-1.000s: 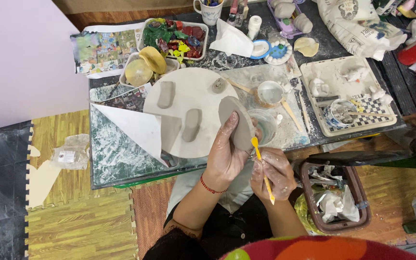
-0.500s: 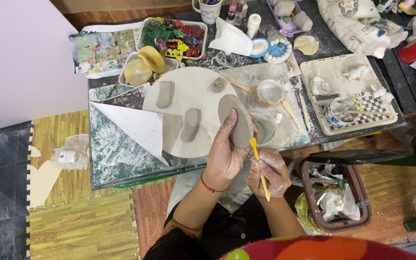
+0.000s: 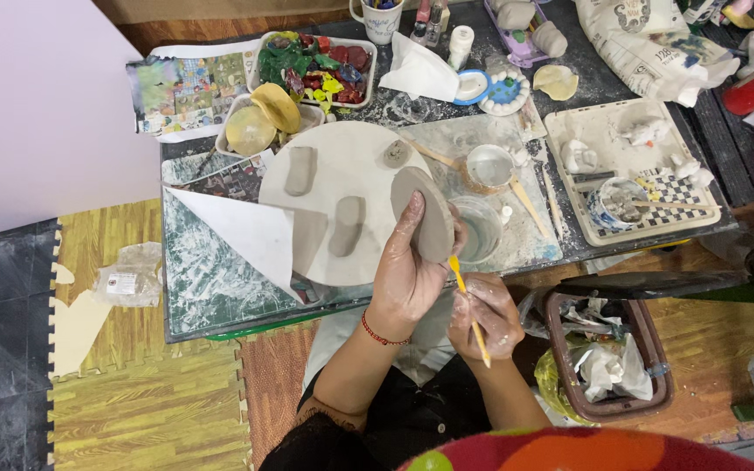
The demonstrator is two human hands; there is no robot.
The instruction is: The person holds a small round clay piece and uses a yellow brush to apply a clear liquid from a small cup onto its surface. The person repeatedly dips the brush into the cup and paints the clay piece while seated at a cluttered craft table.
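Since a second ago little has shifted: the left hand point(image 3: 407, 279) still grips the flat oval clay slab point(image 3: 425, 214), held above the desk point(image 3: 220, 288) edge, so shaping continues. The right hand point(image 3: 486, 312), at the slab's five o'clock, pinches a yellow modelling tool point(image 3: 466, 307), tip touching the slab's lower edge.

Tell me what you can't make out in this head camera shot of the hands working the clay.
- Head view: the working tip of the yellow stick tool is hidden behind the flat grey clay slab.
- The slab's far face is turned away, behind the left hand.
- The right hand covers its grip on the tool.
- The mug of brushes is cut off by the top edge.
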